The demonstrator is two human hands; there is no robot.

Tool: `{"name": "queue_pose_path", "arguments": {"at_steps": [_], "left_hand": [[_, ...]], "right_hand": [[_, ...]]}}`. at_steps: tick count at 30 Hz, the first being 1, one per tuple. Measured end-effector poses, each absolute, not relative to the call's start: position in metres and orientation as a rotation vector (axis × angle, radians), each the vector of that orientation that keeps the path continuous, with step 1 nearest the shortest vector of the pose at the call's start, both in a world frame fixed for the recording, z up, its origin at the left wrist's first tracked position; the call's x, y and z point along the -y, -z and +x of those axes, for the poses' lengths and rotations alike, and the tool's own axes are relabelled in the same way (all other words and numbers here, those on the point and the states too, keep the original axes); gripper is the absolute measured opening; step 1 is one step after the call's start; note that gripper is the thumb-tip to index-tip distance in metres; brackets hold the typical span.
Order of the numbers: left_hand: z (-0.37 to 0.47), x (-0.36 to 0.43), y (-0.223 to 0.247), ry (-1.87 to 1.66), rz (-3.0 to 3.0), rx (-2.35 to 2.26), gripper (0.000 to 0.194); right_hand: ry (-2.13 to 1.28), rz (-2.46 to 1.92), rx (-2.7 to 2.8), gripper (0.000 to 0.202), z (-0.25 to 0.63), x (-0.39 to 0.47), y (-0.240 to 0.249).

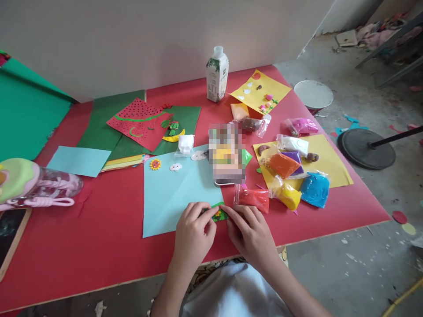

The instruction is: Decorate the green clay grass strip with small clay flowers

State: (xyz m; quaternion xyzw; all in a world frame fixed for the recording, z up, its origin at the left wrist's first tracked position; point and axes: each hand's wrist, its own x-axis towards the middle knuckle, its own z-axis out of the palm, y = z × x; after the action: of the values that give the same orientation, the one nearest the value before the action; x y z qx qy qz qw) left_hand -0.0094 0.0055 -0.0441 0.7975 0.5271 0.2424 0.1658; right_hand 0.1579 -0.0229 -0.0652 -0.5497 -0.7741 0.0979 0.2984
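Observation:
A light blue sheet of paper [165, 207] lies before me with a sun [155, 164] and white clouds [176, 167] on it. At its lower right corner is a patch of green clay [220, 214] with small yellow-orange bits. My left hand [195, 229] has its index fingertip on the green clay's upper edge, other fingers curled. From the right, the index fingertip of my right hand [254, 234] meets the same edge. Both hands are closed around the patch, which they partly cover. Just beyond it is a phone-like object [228, 156], its face blurred out.
Bags of red [254, 199], yellow [288, 196] and blue clay [315, 189] lie at right, several more behind them. A carton bottle [217, 75] stands by the wall. Green sheets [188, 114] carry a watermelon picture [140, 125]. A clear bottle [53, 182] lies at left.

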Motion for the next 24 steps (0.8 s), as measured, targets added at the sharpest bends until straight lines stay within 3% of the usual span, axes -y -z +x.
{"name": "queue_pose_path", "arguments": {"at_steps": [11, 18, 21, 24], "left_hand": [[-0.006, 0.000, 0.041, -0.697, 2.173, -1.579, 0.040], [-0.003, -0.001, 0.031, -0.744, 2.194, -1.601, 0.031], [-0.001, -0.003, 0.028, -0.771, 2.228, -1.587, 0.031], [0.006, -0.006, 0.026, -0.773, 2.259, -1.564, 0.031]], "right_hand": [[-0.175, -1.379, 2.039, 0.035, 0.155, 0.023, 0.070], [-0.106, -1.207, 1.938, 0.033, 0.172, 0.028, 0.064], [0.103, -1.385, 1.873, 0.033, 0.190, 0.024, 0.064], [0.036, -1.478, 1.940, 0.043, 0.203, 0.016, 0.068]]}}
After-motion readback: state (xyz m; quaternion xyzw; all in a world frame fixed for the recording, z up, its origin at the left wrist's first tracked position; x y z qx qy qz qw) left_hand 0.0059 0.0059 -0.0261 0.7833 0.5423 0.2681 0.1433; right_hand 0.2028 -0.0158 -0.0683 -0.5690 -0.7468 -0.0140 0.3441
